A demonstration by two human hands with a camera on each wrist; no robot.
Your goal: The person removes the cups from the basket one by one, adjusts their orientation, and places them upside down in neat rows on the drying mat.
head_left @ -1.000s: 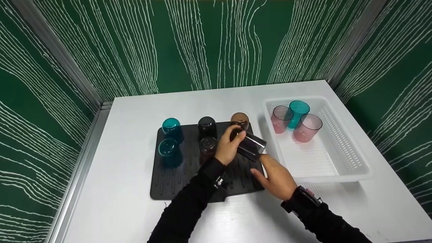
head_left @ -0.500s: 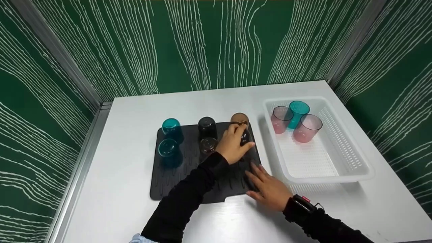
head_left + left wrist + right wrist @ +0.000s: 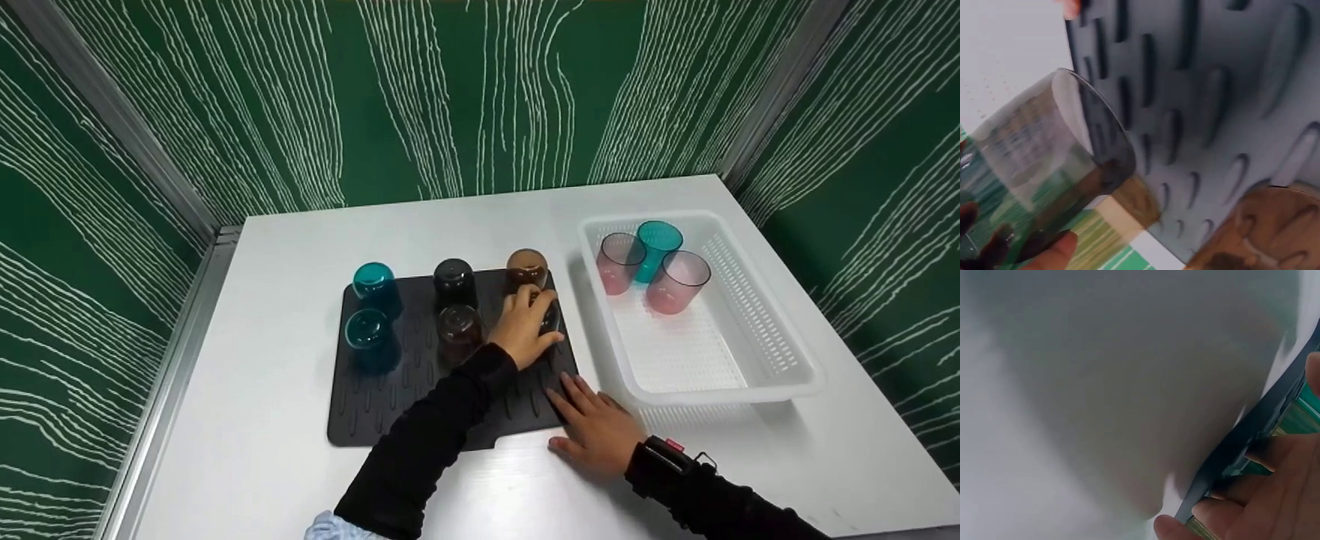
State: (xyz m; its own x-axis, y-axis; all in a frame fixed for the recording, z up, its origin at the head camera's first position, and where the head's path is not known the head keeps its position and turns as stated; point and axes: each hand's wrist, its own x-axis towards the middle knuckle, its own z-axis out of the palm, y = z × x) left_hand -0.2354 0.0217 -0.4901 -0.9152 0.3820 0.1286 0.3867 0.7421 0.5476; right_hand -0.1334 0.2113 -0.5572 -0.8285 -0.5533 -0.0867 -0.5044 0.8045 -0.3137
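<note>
My left hand (image 3: 523, 326) grips a dark grey see-through tumbler (image 3: 552, 318) from above, at the right side of a black ridged drying mat (image 3: 420, 390). In the left wrist view the tumbler (image 3: 1033, 140) has its rim toward the mat, fingers curled along its side. Just behind it an amber tumbler (image 3: 527, 264) stands upside down. My right hand (image 3: 600, 435) lies with fingers spread over the mat's front right corner. The right wrist view shows the right fingers (image 3: 1224, 514) along the mat's edge (image 3: 1219, 455).
Upside down on the mat stand two teal tumblers (image 3: 373, 279), a black one (image 3: 454, 279) and a brownish smoky one (image 3: 459, 325). To the right, a white plastic basket (image 3: 780, 391) holds two pink tumblers (image 3: 679, 289) and a teal one (image 3: 660, 244). Green patterned panels enclose the white table (image 3: 240, 360).
The dark tumbler, tilted between both hands a second ago, has been turned bottom up and lowered toward the mat by my left hand. My right hand has left it for the mat's corner.
</note>
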